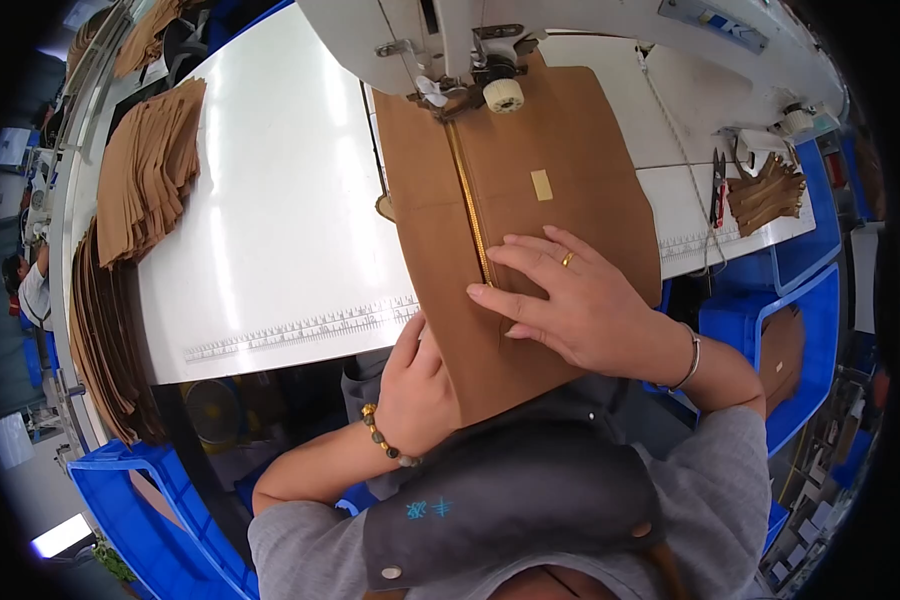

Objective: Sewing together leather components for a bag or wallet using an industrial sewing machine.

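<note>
A brown leather-like panel [560, 170] with a gold zipper [468, 200] running down its middle lies on the white sewing table [270, 200], its far end under the presser foot of a white sewing machine [450, 40]. My right hand [570, 295] lies flat on the panel just right of the zipper, fingers spread, a ring on one finger. My left hand [418, 385] grips the panel's near left edge from below the table edge, with a bead bracelet on the wrist. A small pale tag [541, 184] sits on the panel.
Stacks of brown cut pieces [145, 165] lie at the table's left and hang along its left side [100, 340]. Snips [719, 190] and small brown pieces [767, 195] rest at the right. Blue bins [800, 310] stand right and lower left [150, 500]. Another person [30, 285] works far left.
</note>
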The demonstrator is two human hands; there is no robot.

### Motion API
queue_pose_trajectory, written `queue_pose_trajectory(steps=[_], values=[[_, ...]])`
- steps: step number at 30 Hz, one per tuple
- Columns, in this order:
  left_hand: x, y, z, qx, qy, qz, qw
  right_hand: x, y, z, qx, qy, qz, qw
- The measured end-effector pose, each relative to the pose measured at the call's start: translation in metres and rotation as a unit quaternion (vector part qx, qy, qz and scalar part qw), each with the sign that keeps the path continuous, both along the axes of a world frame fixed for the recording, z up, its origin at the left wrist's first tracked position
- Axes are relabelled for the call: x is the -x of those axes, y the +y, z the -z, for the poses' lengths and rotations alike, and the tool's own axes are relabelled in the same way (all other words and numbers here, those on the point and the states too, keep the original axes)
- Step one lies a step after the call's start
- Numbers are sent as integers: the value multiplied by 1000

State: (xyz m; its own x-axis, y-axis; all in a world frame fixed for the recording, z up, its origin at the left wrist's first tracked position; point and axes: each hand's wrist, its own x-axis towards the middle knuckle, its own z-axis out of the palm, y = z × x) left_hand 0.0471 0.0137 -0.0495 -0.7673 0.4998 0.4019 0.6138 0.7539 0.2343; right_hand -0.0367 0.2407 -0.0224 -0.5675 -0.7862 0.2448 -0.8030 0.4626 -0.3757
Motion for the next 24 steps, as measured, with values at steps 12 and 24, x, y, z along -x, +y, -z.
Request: queue_pose_trajectory(steps=[12,24], values=[[33,-48,-19,-169,-29,-125,977,-15,-6,6,-32,81,0,996],[79,-19,-22,45,-119,-57,990,32,1,5,9,71,-51,996]])
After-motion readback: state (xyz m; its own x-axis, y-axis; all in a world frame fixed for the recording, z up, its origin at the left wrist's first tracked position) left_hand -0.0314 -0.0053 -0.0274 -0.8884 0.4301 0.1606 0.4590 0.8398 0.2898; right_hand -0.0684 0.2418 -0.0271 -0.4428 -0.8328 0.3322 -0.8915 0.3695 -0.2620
